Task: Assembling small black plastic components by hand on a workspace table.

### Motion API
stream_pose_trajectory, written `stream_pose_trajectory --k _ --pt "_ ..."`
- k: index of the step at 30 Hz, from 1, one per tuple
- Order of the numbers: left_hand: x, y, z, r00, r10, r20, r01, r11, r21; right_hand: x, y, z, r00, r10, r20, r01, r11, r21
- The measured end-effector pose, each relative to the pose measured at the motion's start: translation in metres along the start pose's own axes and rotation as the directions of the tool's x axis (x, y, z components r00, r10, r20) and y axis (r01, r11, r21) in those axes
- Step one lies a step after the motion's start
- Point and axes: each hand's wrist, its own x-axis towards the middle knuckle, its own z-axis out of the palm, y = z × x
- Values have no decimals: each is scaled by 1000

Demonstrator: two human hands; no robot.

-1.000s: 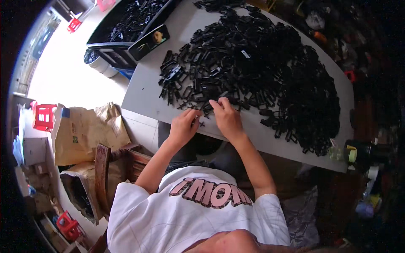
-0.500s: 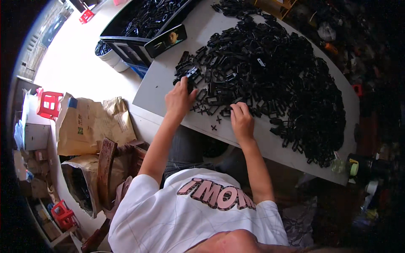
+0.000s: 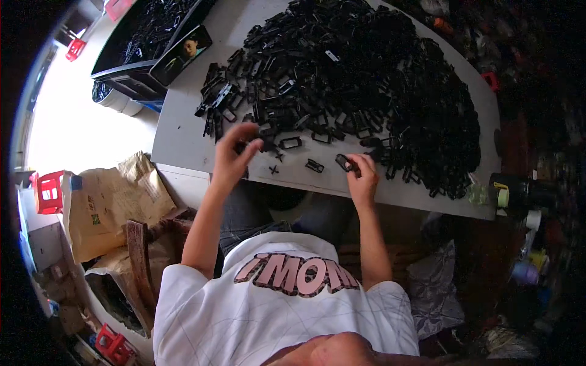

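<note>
A large heap of small black plastic parts (image 3: 348, 67) covers much of the pale table (image 3: 183, 137). At the heap's near left edge is my left hand (image 3: 231, 160), blurred, its thumb and fingers curved. Dark shapes show between them, and whether it holds one is unclear. My right hand (image 3: 365, 178) pinches a black plastic part (image 3: 343, 162) between thumb and fingertips, just above the table's front edge. Between my hands a loose black clip-like part (image 3: 314, 165) lies on the tabletop. Small black cross-shaped pieces (image 3: 274, 169) rest nearer my left hand.
A phone (image 3: 181, 56) leans against a black crate (image 3: 131, 76) of dark parts at the far left. Below it stands a pale bucket (image 3: 122, 104). Left of me are a brown paper sack (image 3: 113, 204) and a wooden chair (image 3: 140, 244). A black cylinder (image 3: 531, 190) is by the right corner.
The view has shifted. My left hand has drawn back from the parts at the heap's left side toward the front edge. The black part in my right hand now shows clearly.
</note>
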Motion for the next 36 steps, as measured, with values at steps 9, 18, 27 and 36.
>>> stream_pose_trajectory --k 9,18,27,36 --pt "-33 4 48 967 -63 248 33 992 123 -13 -12 -21 988 -55 141 97 948 -304" --pt "-35 -3 48 971 -1 238 -34 989 147 -4 -22 -34 907 -234 349 373 831 -412" --pt "-33 1 47 953 26 301 -81 982 170 -4 -67 9 912 -312 265 387 868 -311" --pt "-35 -3 45 953 49 299 -109 977 186 -4 -63 35 912 -281 298 390 820 -420"
